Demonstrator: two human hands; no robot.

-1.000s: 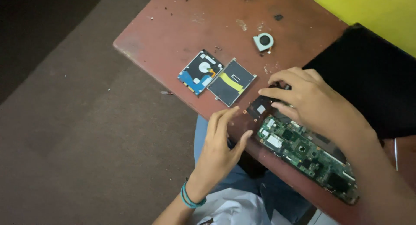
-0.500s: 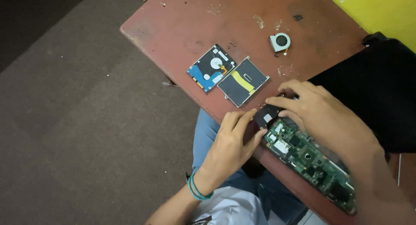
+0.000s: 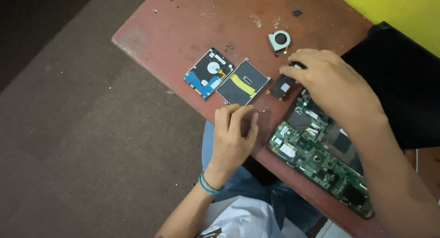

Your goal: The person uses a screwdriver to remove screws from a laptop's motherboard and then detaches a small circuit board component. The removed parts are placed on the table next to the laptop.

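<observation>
Head view: your right hand (image 3: 332, 84) lies over the top end of the green board (image 3: 321, 160), its fingers (image 3: 300, 59) curled beside a small dark chip plate (image 3: 282, 86); whether they pinch anything you cannot tell. Your left hand (image 3: 233, 137) rests at the tabletop (image 3: 183, 27) edge, fingers loosely bent and holding nothing. A drive (image 3: 208, 73) and a black caddy (image 3: 243, 82) lie side by side nearby, a fan (image 3: 279, 39) beyond them.

The right hand (image 3: 332, 84) now lifts the small dark square heatsink piece (image 3: 282, 86) off the green circuit board (image 3: 316, 160), while the left hand (image 3: 233, 137) draws back from it.
</observation>
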